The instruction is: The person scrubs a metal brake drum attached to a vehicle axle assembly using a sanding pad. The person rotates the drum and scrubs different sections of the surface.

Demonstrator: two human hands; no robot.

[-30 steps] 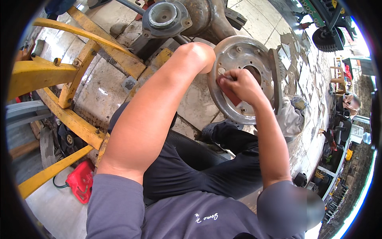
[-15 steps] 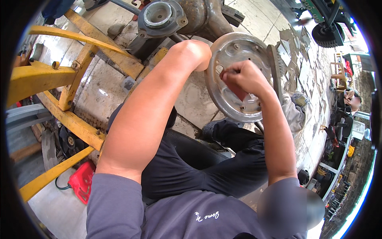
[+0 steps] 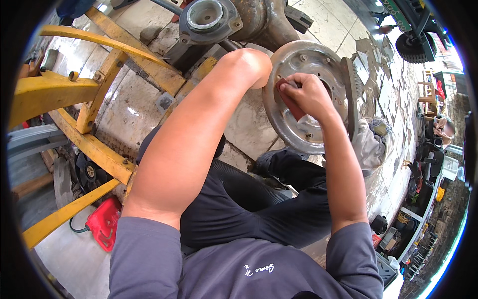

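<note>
A round grey metal backing plate (image 3: 289,130), with bolts and holes in its face, stands tilted in front of me. In my right hand (image 3: 311,93) is a folded reddish-brown sheet that looks like sandpaper (image 3: 294,106), pinched between thumb and fingers. The sheet lies over the left part of the plate's face. My left hand (image 3: 258,74) bends sharply at the wrist by the plate's left rim; its fingers are hidden. Along the plate's right side runs a curved brake shoe (image 3: 348,94).
A rusty axle housing (image 3: 259,22) with a round metal flange (image 3: 205,15) sits beyond my left hand. To the left stands a yellow metal frame (image 3: 55,97), with a red plastic case (image 3: 104,224) below it. Broken tile pieces (image 3: 384,82) and a crumpled cloth (image 3: 371,144) lie at right.
My right hand has shifted slightly on the plate, and the sheet now shows higher above the fingers. The whole view has moved a little. A blurred round shape beside my right sleeve is gone.
</note>
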